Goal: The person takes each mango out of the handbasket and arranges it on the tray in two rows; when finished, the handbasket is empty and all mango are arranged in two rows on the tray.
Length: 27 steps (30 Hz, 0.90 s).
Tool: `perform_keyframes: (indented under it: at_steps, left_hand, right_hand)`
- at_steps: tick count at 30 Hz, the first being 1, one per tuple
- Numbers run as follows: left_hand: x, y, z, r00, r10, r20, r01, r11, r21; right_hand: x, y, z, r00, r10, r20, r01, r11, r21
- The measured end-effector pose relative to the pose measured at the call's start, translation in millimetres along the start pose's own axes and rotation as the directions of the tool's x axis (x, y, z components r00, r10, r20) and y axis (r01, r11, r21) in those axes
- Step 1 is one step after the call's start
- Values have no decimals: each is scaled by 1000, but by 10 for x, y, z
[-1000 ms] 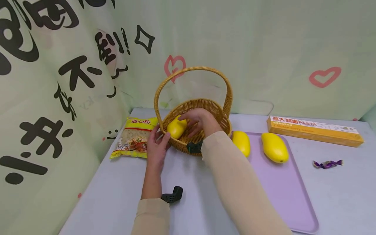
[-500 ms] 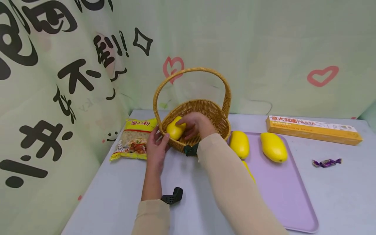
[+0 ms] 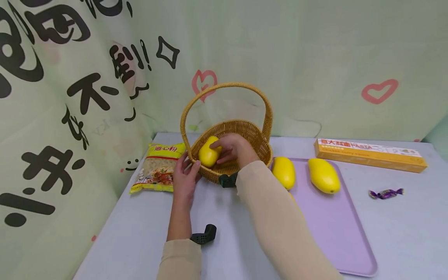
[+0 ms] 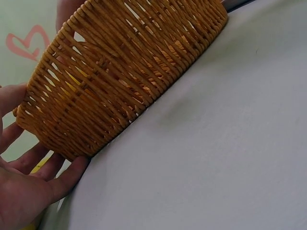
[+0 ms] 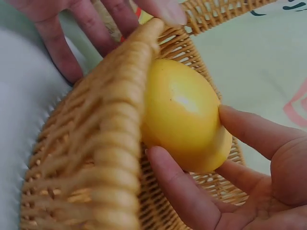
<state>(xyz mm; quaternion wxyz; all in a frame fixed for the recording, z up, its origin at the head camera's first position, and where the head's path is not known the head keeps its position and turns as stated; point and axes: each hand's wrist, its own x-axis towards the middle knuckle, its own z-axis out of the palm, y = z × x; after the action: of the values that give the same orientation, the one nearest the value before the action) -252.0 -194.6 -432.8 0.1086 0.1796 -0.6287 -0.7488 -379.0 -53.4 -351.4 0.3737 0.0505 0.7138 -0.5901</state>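
A wicker basket (image 3: 259, 146) with a tall arched handle stands at the back of the table. Inside, against its left wall, is a yellow mango (image 3: 208, 153). My right hand (image 3: 234, 147) reaches over the front rim and holds the mango, its fingertips on the fruit's side in the right wrist view. The left hand (image 3: 185, 175) steadies the basket's left front: one digit lies over the rim and the other fingers spread along the outer wall (image 4: 115, 72). In the right wrist view the near rim hides part of the mango (image 5: 184, 115).
A lilac tray (image 3: 336, 233) right of the basket bears yellow mangoes (image 3: 323, 175), one mostly behind the right sleeve. A pasta bag (image 3: 159, 169) lies left of the basket. Farther right are a pasta box (image 3: 369, 155) and a purple wrapped candy (image 3: 386, 193). A curtain (image 3: 315, 70) hangs behind.
My right hand has drawn its fingers in closer around the mango within the basket. The left hand stays at the basket's side. The head view has shifted slightly.
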Motion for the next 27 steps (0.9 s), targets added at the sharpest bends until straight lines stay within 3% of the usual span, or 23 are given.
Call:
perform_keyframes:
  at_steps: [13, 27]
  left_hand:
    - [-5, 1, -26, 1000, 0, 1, 0, 1000, -8]
    - [-26, 3, -3, 1000, 18, 13, -18, 1000, 4]
  right_hand:
    - [-231, -2, -190, 994, -104, -33, 99, 988, -119]
    - [-534, 88, -413, 984, -173, -43, 163, 971, -177]
